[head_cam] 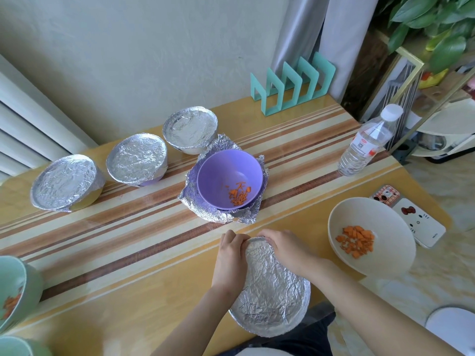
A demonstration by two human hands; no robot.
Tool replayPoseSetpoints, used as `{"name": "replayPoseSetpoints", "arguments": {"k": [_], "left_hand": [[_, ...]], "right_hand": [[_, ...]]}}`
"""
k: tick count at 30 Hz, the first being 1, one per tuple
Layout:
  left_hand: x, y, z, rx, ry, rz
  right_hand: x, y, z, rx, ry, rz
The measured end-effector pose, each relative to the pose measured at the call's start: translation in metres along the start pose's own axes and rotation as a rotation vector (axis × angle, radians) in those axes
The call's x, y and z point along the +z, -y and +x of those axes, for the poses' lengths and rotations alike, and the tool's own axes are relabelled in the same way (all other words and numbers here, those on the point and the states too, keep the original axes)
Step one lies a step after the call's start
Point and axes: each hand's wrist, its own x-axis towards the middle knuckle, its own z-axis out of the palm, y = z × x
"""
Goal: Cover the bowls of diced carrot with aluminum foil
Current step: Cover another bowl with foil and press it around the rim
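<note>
A bowl topped with crinkled aluminum foil (270, 291) sits at the near table edge. My left hand (231, 255) and my right hand (285, 246) curl over its far rim and press the foil down there. Behind it a purple bowl (228, 176) holding a little diced carrot stands on a loose foil sheet (218, 211). A white bowl of diced carrot (370, 242) sits uncovered to the right. Three foil-covered bowls (66, 183) (137, 160) (191, 129) line the back left. A green bowl with carrot (15, 291) is at the left edge.
A clear plastic water bottle (365, 142) stands at the right rear of the striped wooden table (128, 240). A teal rack (290, 83) stands by the wall. Two phones (416, 224) lie past the white bowl. Another green bowl (15, 348) shows at bottom left.
</note>
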Motion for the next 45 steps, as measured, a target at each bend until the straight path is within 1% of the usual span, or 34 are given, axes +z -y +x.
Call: {"name": "replayPoseSetpoints", "arguments": {"k": [6,13,15,19,22,24,29,32,38,45], "left_hand": [[-0.002,0.004,-0.002,-0.04,0.009,0.017],[-0.001,0.004,-0.004,-0.048,0.032,0.06],[-0.001,0.005,-0.005,-0.056,0.023,0.05],[-0.002,0.007,-0.006,-0.158,-0.034,-0.031],[-0.003,0.005,-0.007,-0.168,-0.037,-0.054],[-0.005,0.005,-0.007,-0.154,-0.03,-0.056],[-0.009,0.006,-0.001,-0.019,0.027,-0.031],[-0.009,0.007,0.001,-0.002,0.009,-0.033],[-0.007,0.005,-0.004,0.044,-0.006,-0.026],[-0.005,0.006,-0.004,0.08,-0.034,-0.03]], "right_hand": [[0.0,-0.004,-0.007,0.022,0.002,0.045],[0.002,-0.003,-0.009,0.014,-0.06,0.102],[0.003,-0.003,-0.011,0.019,-0.08,0.118],[0.006,-0.008,-0.013,0.055,-0.156,0.124],[0.007,-0.011,-0.012,0.071,-0.189,0.145],[0.006,-0.01,-0.012,0.074,-0.186,0.147],[0.002,0.001,-0.015,0.034,-0.101,0.115],[0.001,0.003,-0.015,0.013,-0.086,0.071],[0.004,-0.003,-0.011,0.018,-0.108,0.097],[0.001,0.001,-0.01,0.014,-0.028,0.134]]}}
